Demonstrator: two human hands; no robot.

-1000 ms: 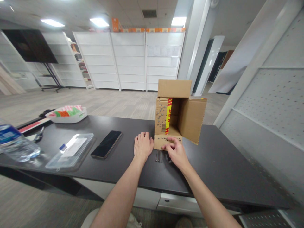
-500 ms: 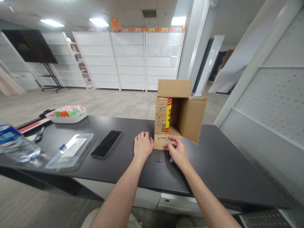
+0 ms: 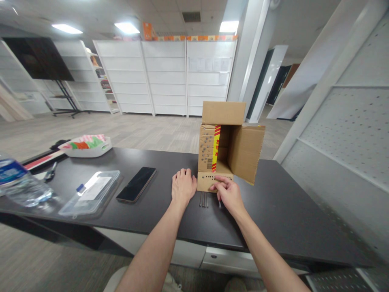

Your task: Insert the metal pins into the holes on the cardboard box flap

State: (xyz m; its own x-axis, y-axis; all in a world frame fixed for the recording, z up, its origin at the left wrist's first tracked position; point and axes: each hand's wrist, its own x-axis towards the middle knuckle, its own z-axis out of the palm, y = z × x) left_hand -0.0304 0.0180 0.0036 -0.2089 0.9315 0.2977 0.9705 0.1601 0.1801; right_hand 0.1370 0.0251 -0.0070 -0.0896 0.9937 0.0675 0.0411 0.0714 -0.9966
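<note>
My left hand point(image 3: 183, 185) rests palm down on the dark table, fingers forward, beside the left edge of a cardboard box point(image 3: 206, 160). My right hand point(image 3: 228, 195) is at the box's lower front flap point(image 3: 204, 184), index finger and thumb drawn towards each other. Whatever lies between those fingertips is too small to make out. A row of small dark holes crosses the flap. Several long metal nails point(image 3: 203, 199) lie side by side just in front of it. Partly hidden beneath my right hand, another thin metal piece point(image 3: 219, 205) shows its near end.
Left of my hands lie a black phone point(image 3: 136, 184) and a clear plastic case point(image 3: 91, 192). Further left are a water bottle point(image 3: 21, 184) and a white tray point(image 3: 88, 153) with colourful contents. The box's right flap point(image 3: 247, 154) stands open; a perforated panel point(image 3: 349, 129) rises at the right.
My right hand has shifted very slightly at the flap, and the thin metal piece below it shows more clearly. My left hand, the box and the row of nails stay put.
</note>
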